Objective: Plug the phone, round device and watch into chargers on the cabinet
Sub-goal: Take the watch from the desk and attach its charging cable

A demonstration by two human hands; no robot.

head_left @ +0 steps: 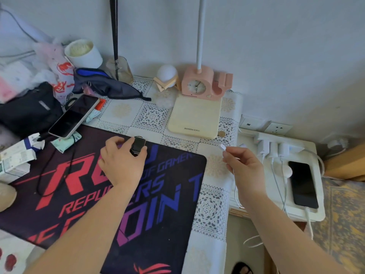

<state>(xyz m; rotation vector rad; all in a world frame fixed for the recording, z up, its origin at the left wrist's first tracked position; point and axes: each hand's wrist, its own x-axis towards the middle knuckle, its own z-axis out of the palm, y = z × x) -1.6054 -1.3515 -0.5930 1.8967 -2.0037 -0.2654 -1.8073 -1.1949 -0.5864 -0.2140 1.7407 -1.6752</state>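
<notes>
My left hand (pixel 120 159) grips a black smartwatch (pixel 138 145) on the dark gaming mat (pixel 94 186). My right hand (pixel 244 168) pinches the white plug end of a charging cable (pixel 223 147) over the lace tablecloth, a hand's width right of the watch. On the low white cabinet (pixel 316 212) at right, a black phone (pixel 303 183) lies with a cable in its lower end. A small white round device (pixel 286 171) sits next to it. White charger plugs (pixel 273 150) sit in a power strip at the cabinet's back.
A second phone (pixel 74 116) lies at the mat's far left corner among bags and boxes. A pink clock lamp (pixel 201 84) on a cream base stands at the back. Wall sockets (pixel 276 128) sit behind the cabinet. Loose white cable hangs below the cabinet.
</notes>
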